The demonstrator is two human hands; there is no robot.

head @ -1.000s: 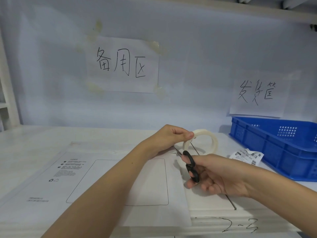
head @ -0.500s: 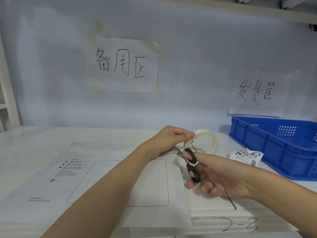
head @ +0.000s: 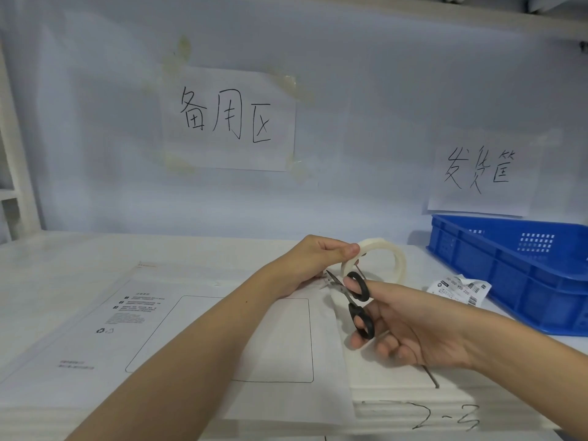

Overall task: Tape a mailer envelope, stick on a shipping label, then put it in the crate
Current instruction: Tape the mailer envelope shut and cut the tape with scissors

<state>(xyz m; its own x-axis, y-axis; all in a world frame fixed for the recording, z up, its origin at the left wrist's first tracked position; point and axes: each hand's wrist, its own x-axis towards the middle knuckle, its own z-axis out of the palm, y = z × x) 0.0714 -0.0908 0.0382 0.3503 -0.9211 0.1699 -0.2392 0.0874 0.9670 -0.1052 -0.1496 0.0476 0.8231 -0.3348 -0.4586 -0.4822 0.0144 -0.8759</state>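
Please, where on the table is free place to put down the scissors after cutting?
Bare table lies left of the mailer envelope, and behind it up to the wall. Some room shows between the tape roll and blue crate. Crowded: around the shipping label beside the crate, and near both hands.

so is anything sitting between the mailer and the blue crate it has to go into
Yes: the shipping label lies on the table between the mailer envelope and the blue crate. The hands, tape roll and scissors are also over that side.
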